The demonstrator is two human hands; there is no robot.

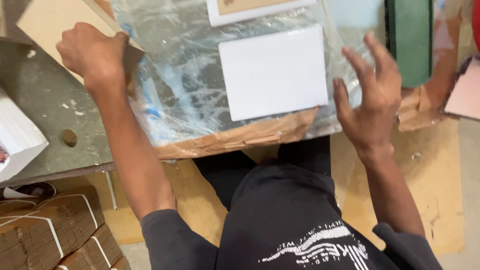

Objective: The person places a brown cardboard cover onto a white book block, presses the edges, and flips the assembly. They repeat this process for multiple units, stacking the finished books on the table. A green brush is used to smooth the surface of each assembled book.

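Though under left hand [92, 50], cardboard corner [132, 55].

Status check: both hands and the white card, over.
Left hand closed on cardboard sheet at plastic's corner. Right hand open, fingers spread, just right of white card, not holding it. Card flat on wrinkled clear plastic. Nothing on top.

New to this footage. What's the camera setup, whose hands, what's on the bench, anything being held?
There is no machine here: one camera worn on a person's head looks down at their own two bare hands. The left hand is closed on the corner of a tan cardboard sheet. The right hand hangs open, fingers spread, holding nothing, just beside a white rectangular card. That card lies on crinkled clear plastic film spread over a brown paper-wrapped board. A green block sits at the top right. Bundles of strapped cardboard are stacked at the lower left, below the grey bench.
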